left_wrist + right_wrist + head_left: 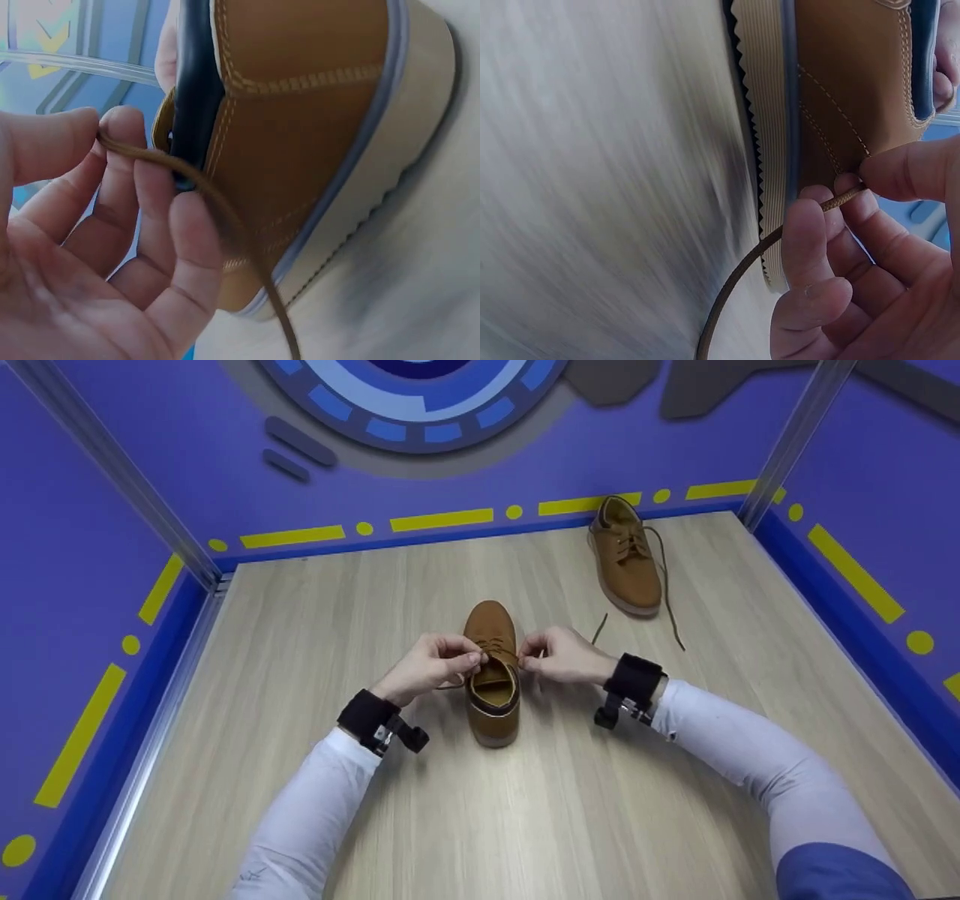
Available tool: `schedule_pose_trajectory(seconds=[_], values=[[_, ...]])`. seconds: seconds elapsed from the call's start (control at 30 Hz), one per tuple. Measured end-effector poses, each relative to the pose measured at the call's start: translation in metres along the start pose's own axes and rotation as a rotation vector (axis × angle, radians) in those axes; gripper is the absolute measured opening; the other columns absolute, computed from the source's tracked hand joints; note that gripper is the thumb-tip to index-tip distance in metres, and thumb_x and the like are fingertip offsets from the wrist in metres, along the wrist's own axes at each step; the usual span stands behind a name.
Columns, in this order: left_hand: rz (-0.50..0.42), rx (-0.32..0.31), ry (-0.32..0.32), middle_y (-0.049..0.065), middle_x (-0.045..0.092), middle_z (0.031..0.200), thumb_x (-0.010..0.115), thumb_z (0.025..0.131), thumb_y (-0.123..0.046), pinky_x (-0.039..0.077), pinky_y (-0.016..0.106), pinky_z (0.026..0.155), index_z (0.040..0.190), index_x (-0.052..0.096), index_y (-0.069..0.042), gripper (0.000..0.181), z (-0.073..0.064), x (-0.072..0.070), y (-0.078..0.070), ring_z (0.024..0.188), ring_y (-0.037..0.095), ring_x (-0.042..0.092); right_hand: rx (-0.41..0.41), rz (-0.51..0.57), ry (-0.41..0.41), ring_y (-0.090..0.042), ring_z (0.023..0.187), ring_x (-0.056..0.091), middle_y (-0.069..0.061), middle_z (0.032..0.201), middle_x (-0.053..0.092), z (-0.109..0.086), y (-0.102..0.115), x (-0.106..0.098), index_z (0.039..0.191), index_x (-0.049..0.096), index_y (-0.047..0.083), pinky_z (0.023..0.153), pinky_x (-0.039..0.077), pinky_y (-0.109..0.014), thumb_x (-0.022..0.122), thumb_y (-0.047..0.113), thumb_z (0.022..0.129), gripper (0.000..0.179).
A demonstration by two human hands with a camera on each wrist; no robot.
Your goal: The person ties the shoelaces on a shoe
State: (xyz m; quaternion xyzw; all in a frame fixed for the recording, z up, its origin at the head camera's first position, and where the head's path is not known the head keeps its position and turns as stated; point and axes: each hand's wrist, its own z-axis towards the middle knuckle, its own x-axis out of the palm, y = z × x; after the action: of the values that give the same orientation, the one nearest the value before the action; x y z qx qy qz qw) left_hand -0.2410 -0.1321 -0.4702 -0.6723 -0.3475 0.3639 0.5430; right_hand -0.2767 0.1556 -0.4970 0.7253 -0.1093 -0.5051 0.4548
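A brown lace-up shoe (491,622) stands upright in the middle of the table, toe pointing away from me. My left hand (439,664) is over the left side of its opening. Between thumb and forefinger it pinches a brown shoelace (225,202), whose loose length hangs past the shoe's side in the left wrist view. On the other side, my right hand (559,654) pinches another lace end (742,262) close beside the shoe's collar. That lace curves down toward the table in the right wrist view. My thumb and fingertips hide the pinched spots.
A matching brown shoe (628,562) stands at the back right by the wall, one lace trailing beside it on the wood-grain table (300,607). Blue-purple panels (187,435) with yellow marks enclose the table at the back and both sides.
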Motion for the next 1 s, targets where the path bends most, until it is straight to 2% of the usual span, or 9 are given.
schedule_pose_trajectory(seconds=[0.1,0.2,0.3,0.47,0.57,0.67,0.8,1.0], values=[[-0.038,0.023,-0.032,-0.006,0.082,0.100,0.074,0.106,-0.006,0.055,0.017,0.071,0.123,0.080,0.004,0.021,0.002,0.002,0.002,0.084,0.004,0.068,-0.014,-0.007,-0.002,-0.005,0.072,0.061,-0.019,0.097,0.081,0.000,-0.001,0.000,0.103,0.082,0.002,0.067,0.048,-0.020,0.069,0.013,0.100,0.017],[-0.082,0.057,-0.086,-0.007,0.085,0.102,0.076,0.104,-0.002,0.060,0.017,0.075,0.123,0.081,0.006,0.021,0.006,0.006,0.006,0.087,0.003,0.072,-0.020,-0.011,0.003,-0.003,0.067,0.059,-0.020,0.095,0.080,0.000,-0.001,0.000,0.103,0.081,0.000,0.061,0.046,-0.018,0.068,0.013,0.100,0.019],[-0.148,0.084,-0.170,-0.010,0.085,0.095,0.077,0.102,0.002,0.062,0.017,0.076,0.120,0.081,0.009,0.020,0.010,0.013,0.010,0.084,0.001,0.075,-0.017,-0.005,0.013,-0.002,0.063,0.058,-0.023,0.096,0.080,-0.001,0.000,0.000,0.103,0.081,-0.001,0.056,0.045,-0.018,0.067,0.013,0.100,0.020],[-0.265,0.109,-0.306,-0.007,0.085,0.092,0.080,0.099,0.004,0.058,0.014,0.070,0.117,0.083,0.008,0.019,0.018,0.026,0.012,0.078,0.001,0.074,-0.015,0.001,0.022,-0.003,0.062,0.059,-0.024,0.098,0.081,-0.001,0.001,0.001,0.104,0.080,-0.001,0.056,0.046,-0.018,0.065,0.012,0.100,0.020],[-0.267,0.112,-0.370,-0.006,0.085,0.090,0.084,0.098,0.000,0.056,0.014,0.067,0.112,0.086,0.004,0.015,0.022,0.031,0.013,0.076,0.002,0.073,-0.019,-0.005,0.027,-0.004,0.065,0.059,-0.023,0.100,0.081,-0.001,0.001,0.001,0.104,0.079,-0.001,0.058,0.046,-0.019,0.065,0.013,0.101,0.020],[-0.226,0.122,-0.428,-0.008,0.082,0.081,0.088,0.096,-0.004,0.052,0.016,0.062,0.106,0.087,0.002,0.012,0.025,0.035,0.013,0.069,0.003,0.068,-0.021,-0.002,0.034,-0.004,0.067,0.059,-0.023,0.100,0.079,0.000,0.000,0.002,0.104,0.078,-0.001,0.060,0.046,-0.019,0.064,0.013,0.102,0.020],[-0.228,0.134,-0.473,-0.009,0.080,0.075,0.089,0.094,-0.002,0.051,0.017,0.059,0.102,0.086,0.001,0.009,0.030,0.037,0.014,0.064,0.004,0.066,-0.021,-0.001,0.033,-0.006,0.070,0.059,-0.019,0.098,0.078,0.000,-0.001,0.003,0.103,0.077,0.000,0.062,0.047,-0.020,0.065,0.014,0.102,0.018],[-0.230,0.110,-0.477,-0.009,0.082,0.081,0.086,0.097,-0.001,0.056,0.016,0.064,0.122,0.079,0.012,0.029,0.032,0.039,0.014,0.070,0.002,0.072,-0.002,0.005,0.034,-0.007,0.071,0.061,-0.016,0.097,0.078,0.000,0.000,0.003,0.102,0.075,0.003,0.065,0.049,-0.022,0.065,0.015,0.104,0.016]])
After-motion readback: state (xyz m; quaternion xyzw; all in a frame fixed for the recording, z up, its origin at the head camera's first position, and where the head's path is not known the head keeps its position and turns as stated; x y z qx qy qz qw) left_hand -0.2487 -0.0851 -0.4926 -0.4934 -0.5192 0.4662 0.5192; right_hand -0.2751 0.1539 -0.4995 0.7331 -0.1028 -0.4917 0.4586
